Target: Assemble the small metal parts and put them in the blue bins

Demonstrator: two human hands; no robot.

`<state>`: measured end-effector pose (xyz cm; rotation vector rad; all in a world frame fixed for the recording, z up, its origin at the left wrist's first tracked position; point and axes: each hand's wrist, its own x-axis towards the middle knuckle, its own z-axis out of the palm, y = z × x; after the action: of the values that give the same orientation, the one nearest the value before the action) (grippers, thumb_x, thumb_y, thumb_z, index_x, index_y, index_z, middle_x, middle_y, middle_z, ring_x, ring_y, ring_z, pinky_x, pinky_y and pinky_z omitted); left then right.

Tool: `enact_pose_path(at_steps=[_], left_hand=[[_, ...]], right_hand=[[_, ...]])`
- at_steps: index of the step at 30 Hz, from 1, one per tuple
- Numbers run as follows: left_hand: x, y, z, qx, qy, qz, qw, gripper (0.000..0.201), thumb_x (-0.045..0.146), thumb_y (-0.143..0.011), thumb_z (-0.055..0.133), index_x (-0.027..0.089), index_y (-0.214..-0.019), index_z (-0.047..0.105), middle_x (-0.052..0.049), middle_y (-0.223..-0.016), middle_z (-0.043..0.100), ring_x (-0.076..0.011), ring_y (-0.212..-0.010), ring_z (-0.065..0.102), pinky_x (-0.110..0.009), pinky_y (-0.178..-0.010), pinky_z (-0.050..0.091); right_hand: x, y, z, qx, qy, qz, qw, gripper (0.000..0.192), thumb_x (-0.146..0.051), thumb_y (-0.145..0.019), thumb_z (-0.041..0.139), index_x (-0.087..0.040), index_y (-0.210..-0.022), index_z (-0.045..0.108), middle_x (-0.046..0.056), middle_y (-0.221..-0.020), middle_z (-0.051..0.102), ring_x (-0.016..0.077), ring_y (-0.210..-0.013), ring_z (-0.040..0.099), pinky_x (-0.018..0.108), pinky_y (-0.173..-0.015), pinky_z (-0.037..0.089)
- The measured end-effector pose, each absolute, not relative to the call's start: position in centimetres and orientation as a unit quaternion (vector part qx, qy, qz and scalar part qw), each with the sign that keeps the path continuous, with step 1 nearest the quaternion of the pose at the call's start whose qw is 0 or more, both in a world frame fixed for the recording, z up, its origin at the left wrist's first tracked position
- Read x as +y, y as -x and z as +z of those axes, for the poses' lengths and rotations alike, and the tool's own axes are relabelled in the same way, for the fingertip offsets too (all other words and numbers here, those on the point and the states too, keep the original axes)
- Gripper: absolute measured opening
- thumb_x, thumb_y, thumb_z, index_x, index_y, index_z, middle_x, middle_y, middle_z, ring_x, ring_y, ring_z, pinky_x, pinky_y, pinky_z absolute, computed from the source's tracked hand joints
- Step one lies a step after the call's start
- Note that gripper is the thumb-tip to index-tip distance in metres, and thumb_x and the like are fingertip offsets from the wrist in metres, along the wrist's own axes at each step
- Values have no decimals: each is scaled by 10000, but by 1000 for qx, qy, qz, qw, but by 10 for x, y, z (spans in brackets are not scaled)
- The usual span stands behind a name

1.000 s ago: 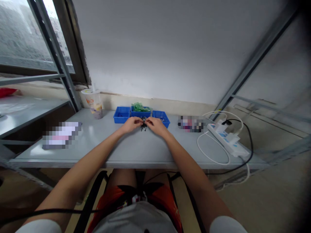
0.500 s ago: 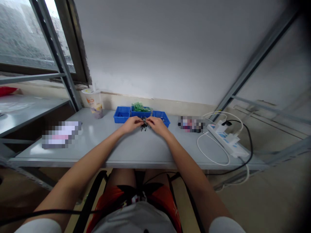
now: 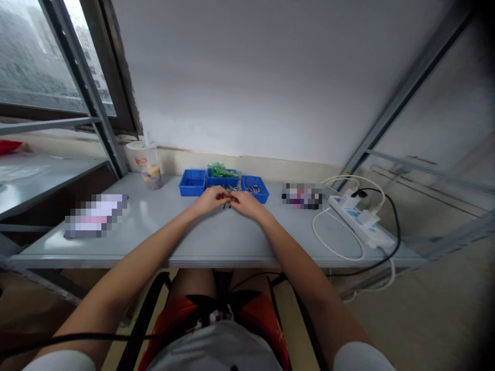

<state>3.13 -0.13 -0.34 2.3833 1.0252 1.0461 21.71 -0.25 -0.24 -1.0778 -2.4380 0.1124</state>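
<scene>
My left hand (image 3: 212,199) and my right hand (image 3: 246,203) meet at the fingertips over the table, just in front of the blue trays. The fingers of both are bent and pressed together. Whatever they pinch is too small and hidden to name. Behind the fingertips lies a loose pile of small metal pieces (image 3: 231,189) that look like screws, partly covered by my hands. A few dark screw-like pieces (image 3: 227,206) show on the table below the fingers. To the right of the pile, a blue tray (image 3: 264,198) holds similar shiny pieces, close to my right hand.
A left blue tray (image 3: 181,190) stands beside a middle tray holding green plastic bags (image 3: 218,170). Further left are a drink cup (image 3: 146,167) and a blurred flat object (image 3: 96,215). To the right lie another blurred item (image 3: 301,197) and a power strip (image 3: 373,237) with cables.
My hands have come closer together, fingertips now meeting in front of the pile. More of the pile shows behind them. The view has shifted slightly.
</scene>
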Motion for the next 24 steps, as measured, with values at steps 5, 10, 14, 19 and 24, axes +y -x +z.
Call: enact_pose_path(at_steps=[5,10,14,19,24], left_hand=[[-1,-32,-3,368,-842,363,155,146,253,-801,610,152,-857,699,-40,-807,631,-135,-707,546,-260,-699,431],[-2,-31,-2,346,-852,364,147,143,239,-816,608,154,-871,709,-43,-801,627,-134,-701,544,-259,-692,426],[-3,-31,-1,335,-858,365,138,150,231,-821,604,145,-873,716,-49,-794,620,-139,-699,544,-258,-682,423],[-1,-27,-1,372,-844,373,101,194,279,-844,577,166,-932,708,-50,-840,613,-149,-726,560,-264,-696,426],[4,-23,-4,406,-838,357,76,192,271,-841,555,174,-933,692,-43,-826,605,-153,-728,553,-259,-687,416]], right_hand=[[-2,-217,-4,-887,396,39,235,109,-189,-859,507,-163,-825,608,33,-767,638,131,-687,536,226,-630,320],[-3,-215,-4,-884,398,53,242,99,-184,-857,497,-165,-827,589,29,-762,633,132,-690,540,226,-629,323],[-3,-215,-4,-882,399,49,245,98,-198,-858,496,-166,-836,586,27,-762,629,135,-690,536,228,-628,321],[-2,-221,0,-881,401,29,250,135,-242,-888,499,-171,-866,611,31,-769,642,133,-682,539,229,-628,323],[-2,-226,5,-864,410,46,287,137,-237,-884,522,-176,-952,625,34,-795,662,135,-716,573,224,-648,356]])
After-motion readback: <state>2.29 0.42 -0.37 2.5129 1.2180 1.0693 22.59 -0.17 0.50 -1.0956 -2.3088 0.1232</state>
